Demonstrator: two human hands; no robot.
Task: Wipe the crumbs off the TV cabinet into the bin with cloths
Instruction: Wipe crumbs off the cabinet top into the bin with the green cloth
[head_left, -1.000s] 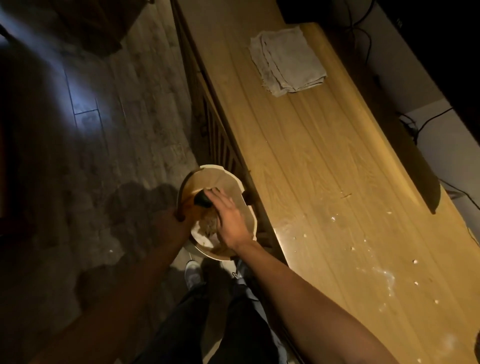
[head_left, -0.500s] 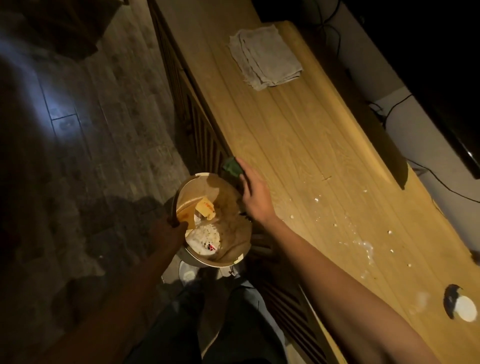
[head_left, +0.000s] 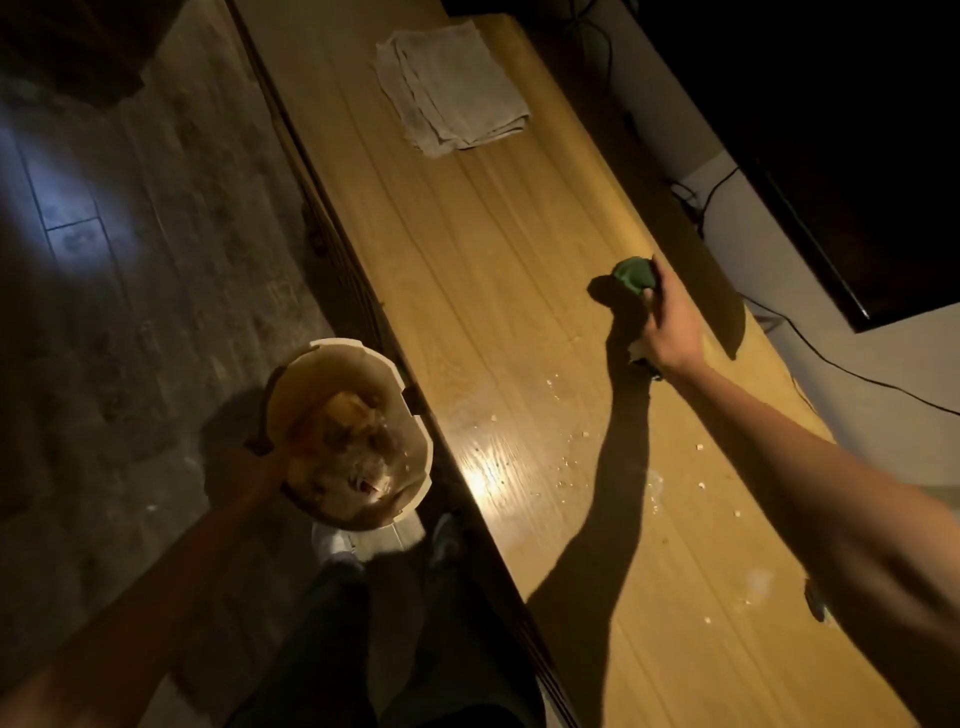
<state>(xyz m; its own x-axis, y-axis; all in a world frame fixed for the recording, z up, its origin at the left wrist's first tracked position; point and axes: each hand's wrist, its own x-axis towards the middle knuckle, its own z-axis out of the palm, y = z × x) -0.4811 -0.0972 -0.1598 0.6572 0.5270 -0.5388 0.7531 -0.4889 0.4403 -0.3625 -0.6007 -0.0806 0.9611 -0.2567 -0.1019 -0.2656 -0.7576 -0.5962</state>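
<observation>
one view only, head camera, looking down along the counter.

right hand is closed around a bunched green cloth, out over the far half of the counter top, near the back edge. cannot tell whether the cloth touches the wood or sits just above it.

crumbs lie scattered on the counter nearer the body than that hand, roughly between the hand and the front edge, thinning out toward the near right end. judgement: the pull has to run from the cloth back toward the body and to the front-left, across the counter's short way, since its long axis runs away from the camera.

bin sits off the front edge, below counter level, rim just beside the edge, already holding rubbish. left hand is at its near-left rim, in shadow; grip looks closed on the rim but cannot tell for sure.

folded grey cloths rest at the far end, well apart from both hands.
</observation>
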